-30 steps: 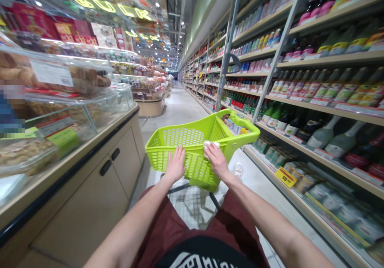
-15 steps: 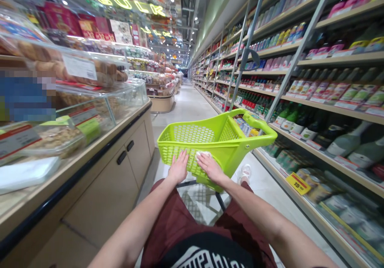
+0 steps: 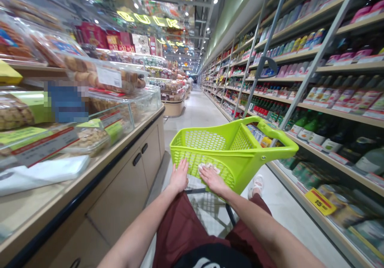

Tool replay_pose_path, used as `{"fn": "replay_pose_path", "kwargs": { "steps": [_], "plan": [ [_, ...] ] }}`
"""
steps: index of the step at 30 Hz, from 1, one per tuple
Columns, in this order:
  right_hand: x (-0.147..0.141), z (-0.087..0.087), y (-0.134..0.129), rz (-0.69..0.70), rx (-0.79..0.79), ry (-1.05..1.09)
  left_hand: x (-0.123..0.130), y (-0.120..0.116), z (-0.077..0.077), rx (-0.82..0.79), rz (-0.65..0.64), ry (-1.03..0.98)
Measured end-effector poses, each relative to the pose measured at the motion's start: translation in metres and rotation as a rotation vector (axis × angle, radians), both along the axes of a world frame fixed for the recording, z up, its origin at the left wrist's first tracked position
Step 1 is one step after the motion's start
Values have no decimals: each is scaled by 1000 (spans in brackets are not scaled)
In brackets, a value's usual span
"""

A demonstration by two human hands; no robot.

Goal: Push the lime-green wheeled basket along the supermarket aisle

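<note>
Your two hands meet the basket straight ahead, on its near side wall. Your left hand (image 3: 179,177) lies flat and unclenched by the basket's left end, grasping nothing, its fingertips against the lattice. Your right hand (image 3: 213,180) has hold of a crumpled white wad (image 3: 216,170), its fingers laid over it and pressing it to the same wall. The wad looks soft, cloth or paper; you cannot tell which.

The basket (image 3: 216,153) has its long axis running left to right across your front, with the looped handle (image 3: 289,143) at the right. Your right hand is the nearer to that handle, though well apart from it. The basket is lime-green plastic, smooth along the rim and pierced with rows of small holes; dark, slim bars (image 3: 230,215) show beneath.

To your left, the pale surface (image 3: 39,202) has a black edge and carries clear, shiny trays. To your right, ribbed rows of glass bottles and cans fill the shelves (image 3: 351,67). Far ahead, pale, smooth floor (image 3: 196,104) narrows away.
</note>
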State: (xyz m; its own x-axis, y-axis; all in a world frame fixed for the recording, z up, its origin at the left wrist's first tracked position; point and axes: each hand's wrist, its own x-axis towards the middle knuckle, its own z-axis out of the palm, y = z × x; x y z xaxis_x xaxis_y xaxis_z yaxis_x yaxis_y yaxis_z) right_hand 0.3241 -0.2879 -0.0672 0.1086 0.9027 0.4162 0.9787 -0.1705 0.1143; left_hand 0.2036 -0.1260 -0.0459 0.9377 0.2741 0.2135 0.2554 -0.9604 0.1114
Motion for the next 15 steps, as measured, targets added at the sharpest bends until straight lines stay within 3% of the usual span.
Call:
{"fn": "replay_pose_path", "kwargs": {
  "steps": [5,7,9,11,15],
  "plan": [
    [5,50,41,42,120,-11,0,8,-1,-42,49,-44],
    [6,56,49,41,92,17,2,8,2,-127,56,-85],
    [2,48,50,40,36,81,6,5,3,-418,72,-186],
    [-8,34,47,27,47,183,10,1,3,-900,107,-320],
    [-31,26,46,-2,274,408,17,-12,5,-1573,124,-429]
  ]
}}
